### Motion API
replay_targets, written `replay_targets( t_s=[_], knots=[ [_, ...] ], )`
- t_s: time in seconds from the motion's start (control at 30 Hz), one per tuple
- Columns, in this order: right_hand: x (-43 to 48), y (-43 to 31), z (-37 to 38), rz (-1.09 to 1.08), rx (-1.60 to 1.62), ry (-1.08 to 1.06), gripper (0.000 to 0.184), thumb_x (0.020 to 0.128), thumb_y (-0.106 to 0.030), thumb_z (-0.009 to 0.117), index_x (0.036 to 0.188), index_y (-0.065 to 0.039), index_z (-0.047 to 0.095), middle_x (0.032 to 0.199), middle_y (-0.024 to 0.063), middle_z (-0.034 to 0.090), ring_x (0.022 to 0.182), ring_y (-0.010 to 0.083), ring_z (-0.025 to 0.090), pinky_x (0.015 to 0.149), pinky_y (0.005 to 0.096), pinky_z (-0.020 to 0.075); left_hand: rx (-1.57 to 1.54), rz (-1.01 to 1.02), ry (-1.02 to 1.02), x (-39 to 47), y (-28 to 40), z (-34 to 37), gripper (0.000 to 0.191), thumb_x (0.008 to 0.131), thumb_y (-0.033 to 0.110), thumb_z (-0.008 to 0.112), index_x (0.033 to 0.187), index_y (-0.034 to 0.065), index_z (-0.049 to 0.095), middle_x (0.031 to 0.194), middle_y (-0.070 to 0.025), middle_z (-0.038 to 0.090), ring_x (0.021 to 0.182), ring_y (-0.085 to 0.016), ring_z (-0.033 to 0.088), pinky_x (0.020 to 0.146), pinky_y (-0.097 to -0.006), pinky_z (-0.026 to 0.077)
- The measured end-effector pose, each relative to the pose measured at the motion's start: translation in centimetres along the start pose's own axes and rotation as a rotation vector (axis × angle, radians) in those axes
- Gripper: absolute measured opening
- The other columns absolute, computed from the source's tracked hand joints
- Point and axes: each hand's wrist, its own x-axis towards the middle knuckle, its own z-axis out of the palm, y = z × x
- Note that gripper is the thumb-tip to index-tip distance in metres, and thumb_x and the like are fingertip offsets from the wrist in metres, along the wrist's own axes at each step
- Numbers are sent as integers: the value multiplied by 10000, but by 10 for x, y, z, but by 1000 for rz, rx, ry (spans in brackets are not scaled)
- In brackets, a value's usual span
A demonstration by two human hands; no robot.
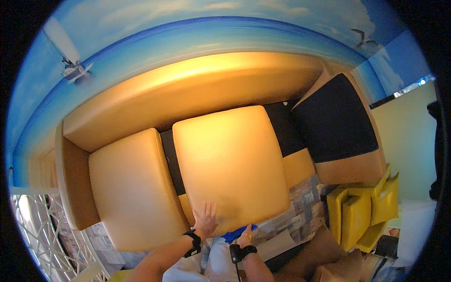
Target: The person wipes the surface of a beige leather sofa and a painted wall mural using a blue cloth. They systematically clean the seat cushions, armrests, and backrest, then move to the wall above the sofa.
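Observation:
My left hand [206,219] rests palm down, fingers spread, on the front left corner of a tan seat cushion [232,158] that looks like leather or vinyl. A blue cloth [232,235] is held in my right hand [245,237], pressed to the cushion's front edge. Around this middle cushion, strips of the sofa's black base [282,123] show on its right and left. A second tan cushion [137,190] lies on the left half of the sofa. A darker smudge or shadow marks the middle cushion's surface near my hands.
Behind the cushions runs the tan sofa backrest [197,84], below a seascape wall mural [225,38]. At right stand a black-panelled sofa end [338,123] and a small yellow armchair [363,211]. Brown cardboard [313,253] lies at lower right. A white lattice screen [53,232] borders the left.

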Motion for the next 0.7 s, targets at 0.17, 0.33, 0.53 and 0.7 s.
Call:
replay_targets(
  t_s=[0.17, 0.33, 0.53, 0.7],
  knots=[
    [57, -85, 49, -394, 118, -203, 540, 888, -483, 442, 1045, 17, 574, 946, 105, 612, 867, 257, 573, 758, 368, 452, 38, -113, 131, 72, -26, 22, 780, 745, 367, 639, 1361, 89, 250, 1410, -153, 218, 1332, -321, 162, 938, -629, 270],
    [79, -212, 121, -1020, -718, -176, 385, 881, -353, 487, 1052, -18, 568, 977, 186, 586, 956, 327, 543, 805, 422, 430, -93, -240, 127, 156, -44, -23, 759, 768, 326, 634, 1366, 73, 240, 1428, -152, 200, 1334, -299, 162, 1006, -545, 230],
    [137, -302, 247, -1691, -1035, -413, 367, 824, -253, 576, 1139, -66, 546, 1257, 168, 478, 1191, 327, 415, 1000, 409, 323, -150, -310, 263, 281, -86, -45, 714, 813, 359, 569, 1358, 32, 243, 1417, -201, 206, 1318, -340, 184, 1021, -522, 225],
    [140, -362, 318, -1777, -1303, -308, 447, 856, -361, 493, 1212, -91, 515, 1335, 130, 414, 1263, 307, 334, 1030, 442, 261, -213, -426, 340, 336, -108, -71, 724, 857, 479, 457, 1368, 22, 225, 1425, -222, 179, 1324, -364, 164, 1026, -559, 185]
  ],
)
